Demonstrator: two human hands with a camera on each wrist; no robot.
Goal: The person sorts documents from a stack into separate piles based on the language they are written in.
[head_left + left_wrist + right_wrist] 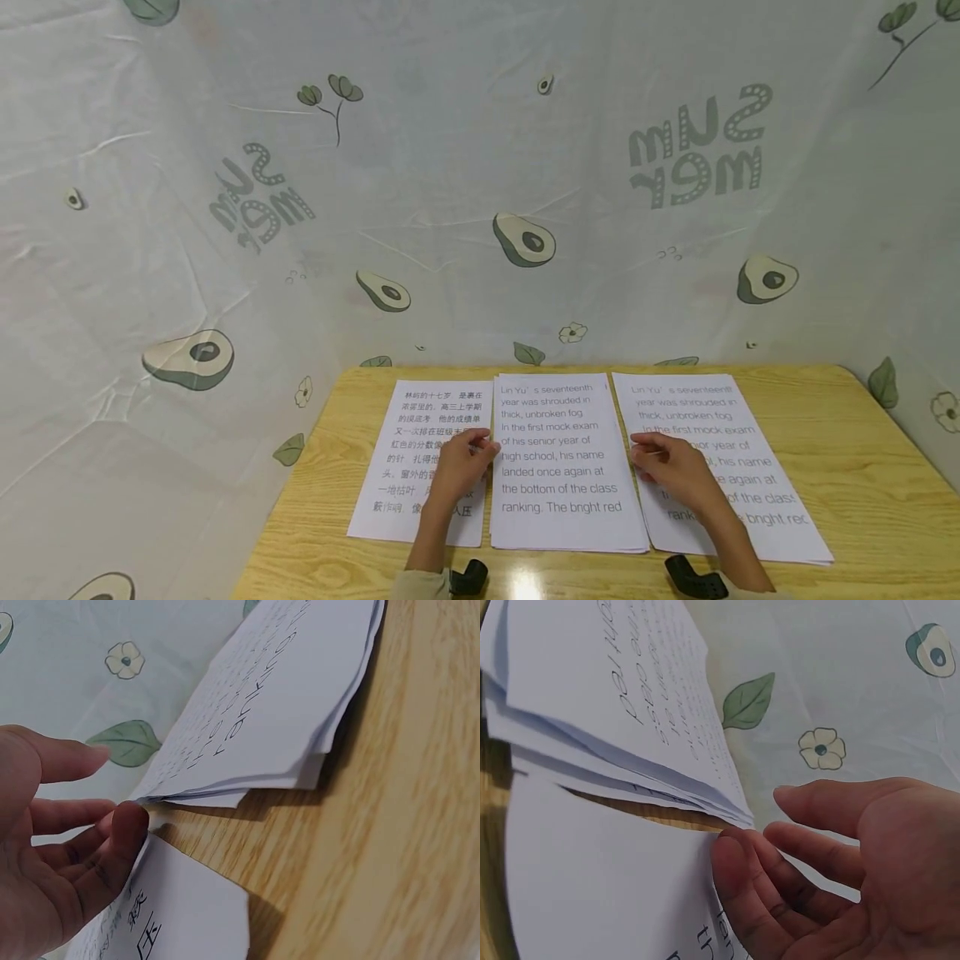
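Observation:
Three stacks of printed paper lie side by side. The middle stack (558,531) carries large English text, as does the right stack (765,537); Chinese characters cover the left stack (375,521). My left hand (459,468) is over the left stack's right side, its loosely bent fingertips at the middle stack's left edge. On the other side, my right hand (681,473) is over the right stack, fingertips at the middle stack's right edge. In both wrist views the thumbs stand apart from the paper, and neither hand pinches a sheet. Whether the fingertips press the edges is hard to tell.
The stacks lie on a wood-grain table (862,467). Behind and beside it hangs a pale cloth (450,167) printed with avocados, leaves and flowers. Narrow gaps separate the stacks. Dark straps (468,577) are on both wrists.

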